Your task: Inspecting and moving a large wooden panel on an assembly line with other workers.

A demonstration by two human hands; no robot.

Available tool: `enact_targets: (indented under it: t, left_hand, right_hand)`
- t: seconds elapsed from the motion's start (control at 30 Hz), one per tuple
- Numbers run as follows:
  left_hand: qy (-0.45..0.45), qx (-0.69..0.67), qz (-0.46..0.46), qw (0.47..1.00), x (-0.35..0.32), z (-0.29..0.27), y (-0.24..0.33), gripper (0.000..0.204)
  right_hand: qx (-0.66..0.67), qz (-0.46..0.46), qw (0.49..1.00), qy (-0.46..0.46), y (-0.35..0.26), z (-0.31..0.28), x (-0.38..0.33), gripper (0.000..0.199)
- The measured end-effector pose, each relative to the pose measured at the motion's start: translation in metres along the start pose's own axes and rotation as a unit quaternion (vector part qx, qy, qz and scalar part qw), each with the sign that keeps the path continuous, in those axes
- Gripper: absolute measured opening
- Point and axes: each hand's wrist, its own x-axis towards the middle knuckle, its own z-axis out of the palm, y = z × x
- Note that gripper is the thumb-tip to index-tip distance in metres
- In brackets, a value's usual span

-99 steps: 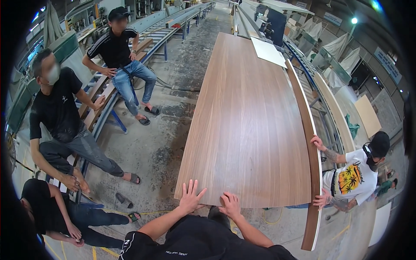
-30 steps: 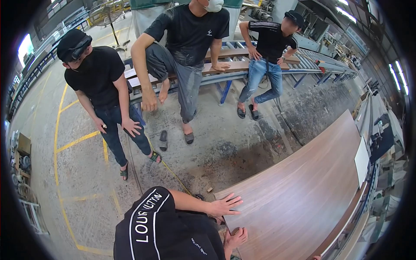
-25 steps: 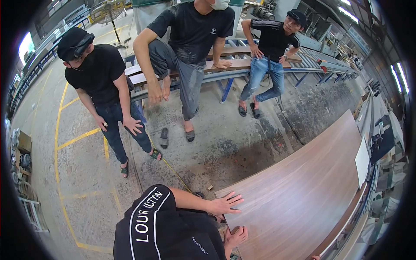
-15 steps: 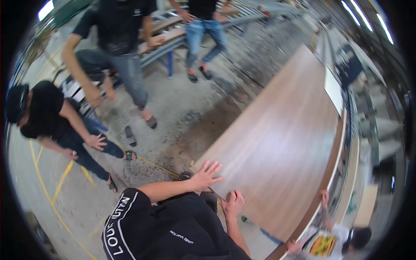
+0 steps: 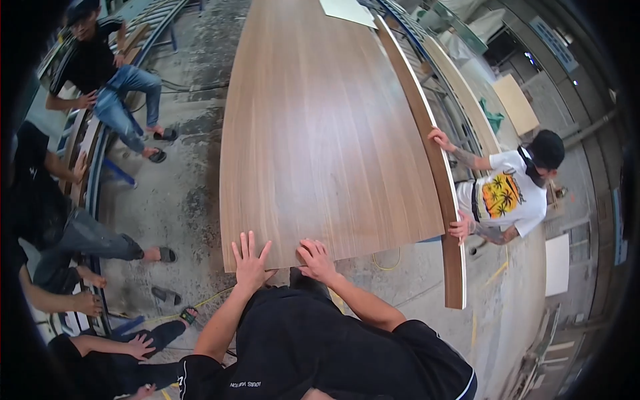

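A large wood-grain panel (image 5: pixel 320 147) stretches away from my body, its near edge at my waist. My left hand (image 5: pixel 251 264) lies on its near left corner with fingers spread, the thumb by the edge. Close by on the right, my right hand (image 5: pixel 317 261) has its fingers bent over the near edge, gripping the panel; the thumb's underside is hidden. Along the panel's right side runs a long brown strip with a white edge (image 5: pixel 455 273), held by both hands of a co-worker (image 5: pixel 510 190) in a white printed shirt.
A white sheet (image 5: pixel 348 12) lies on the panel's far end. Roller conveyors (image 5: pixel 150 20) stand at the left, and more beyond the strip on the right. Several people in dark shirts sit or stand along the left. A loose sandal (image 5: pixel 165 295) and a yellow cable (image 5: pixel 220 293) lie on the floor.
My view has swung right, so the panel now points straight ahead. Both my hands stay at its near edge. The co-worker in white still holds the strip.
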Motion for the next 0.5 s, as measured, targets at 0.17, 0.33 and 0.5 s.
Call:
enact_targets:
  t: [0.17, 0.33, 0.5]
  left_hand:
    - [-0.01, -0.003, 0.003, 1.0, 0.0, 0.001, 0.004, 0.095]
    - [-0.012, -0.008, 0.0, 1.0, 0.011, 0.002, 0.006, 0.098]
    - [-0.04, 0.007, -0.013, 0.999, 0.01, -0.011, -0.002, 0.093]
  right_hand:
    - [0.011, -0.016, 0.999, -0.044, 0.004, -0.008, -0.005, 0.073]
    - [-0.005, -0.026, 0.998, -0.057, 0.024, -0.02, -0.01, 0.073]
    - [-0.017, -0.027, 0.998, -0.048, 0.036, -0.033, -0.013, 0.066]
